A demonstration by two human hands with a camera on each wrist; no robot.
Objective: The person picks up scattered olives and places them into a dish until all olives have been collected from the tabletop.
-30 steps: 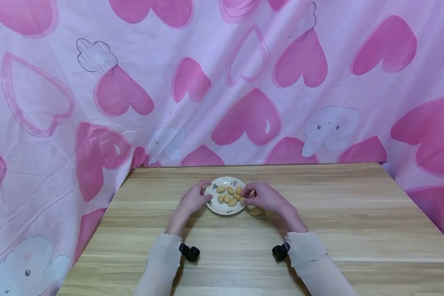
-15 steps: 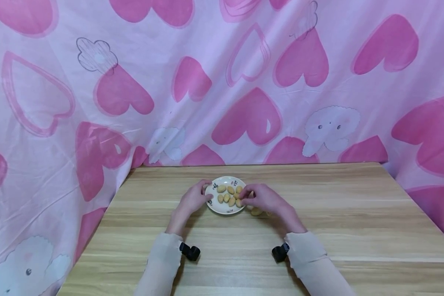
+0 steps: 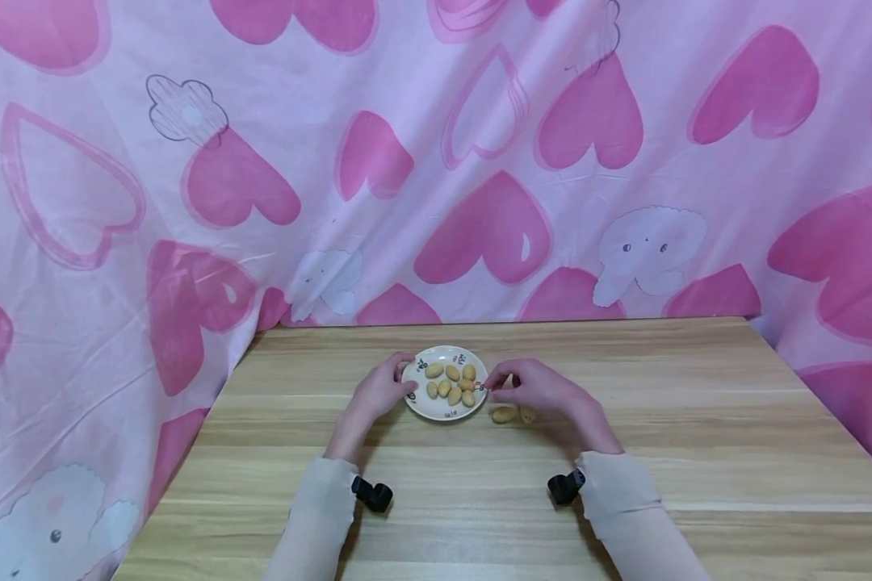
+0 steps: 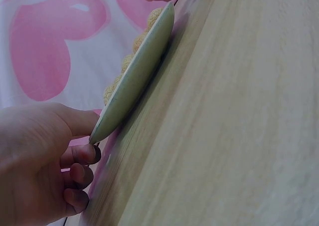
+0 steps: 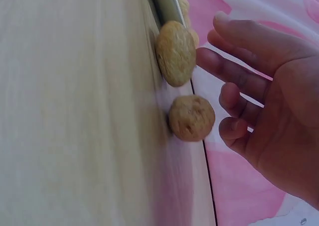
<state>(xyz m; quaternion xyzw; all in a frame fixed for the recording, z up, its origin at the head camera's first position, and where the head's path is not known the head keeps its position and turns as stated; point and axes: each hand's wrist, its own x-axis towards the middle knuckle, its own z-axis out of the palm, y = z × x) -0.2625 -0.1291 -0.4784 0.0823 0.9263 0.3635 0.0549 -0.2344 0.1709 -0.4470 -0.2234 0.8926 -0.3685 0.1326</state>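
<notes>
A white round plate (image 3: 443,412) with small printed motifs sits on the table, several tan wrinkled walnuts (image 3: 444,388) spread over it. My left hand (image 3: 381,391) pinches its left rim; in the left wrist view the thumb (image 4: 82,121) lies over the rim and a finger is under it. Just off the right rim hovers my right hand (image 3: 530,383), its fingers loosely bent and holding nothing. Below that hand two more walnuts lie on the table: an oval walnut (image 5: 176,53) and a rounder-looking walnut (image 5: 192,118), both close to the fingertips.
The wooden table (image 3: 436,500) extends in front of and around the plate. Behind it and at both sides hangs a pink curtain (image 3: 378,226) with hearts. Black wrist cameras (image 3: 373,494) are on both sleeves.
My right hand has let go of a walnut on the plate's right part and drawn back to the right, uncovering the loose walnuts. The left hand stays on the rim.
</notes>
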